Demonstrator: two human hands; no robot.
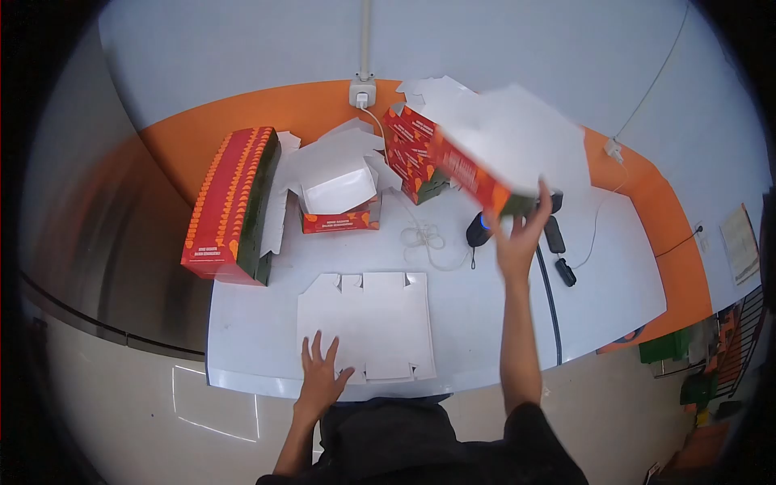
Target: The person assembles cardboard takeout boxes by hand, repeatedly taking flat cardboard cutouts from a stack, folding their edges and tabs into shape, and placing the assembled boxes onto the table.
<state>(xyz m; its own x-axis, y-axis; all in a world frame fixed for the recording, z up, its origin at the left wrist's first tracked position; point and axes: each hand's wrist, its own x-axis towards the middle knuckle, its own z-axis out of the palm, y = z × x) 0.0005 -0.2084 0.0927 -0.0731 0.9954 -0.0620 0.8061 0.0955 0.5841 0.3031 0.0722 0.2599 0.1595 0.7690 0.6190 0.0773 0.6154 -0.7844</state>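
Note:
My left hand [322, 380] rests with fingers spread on the near left part of a flat white cardboard blank [368, 323], which has slots and tabs along its edges. Farther right, my right hand [519, 238] is raised at the near end of a red cardboard box [477, 179] with an open white lid [525, 129]. Its thumb and fingers go around that end, and the box is blurred by motion. Behind it, another red patterned box [411, 145] leans at the back of the table.
Stacked red boxes [230, 202] stand at the left. An open box with a white inside [339, 190] sits at the back middle. Near my right hand lie a dark cylindrical device [478, 233], black adapters [554, 236], a coiled white cable [424, 236] and a black cable [550, 303].

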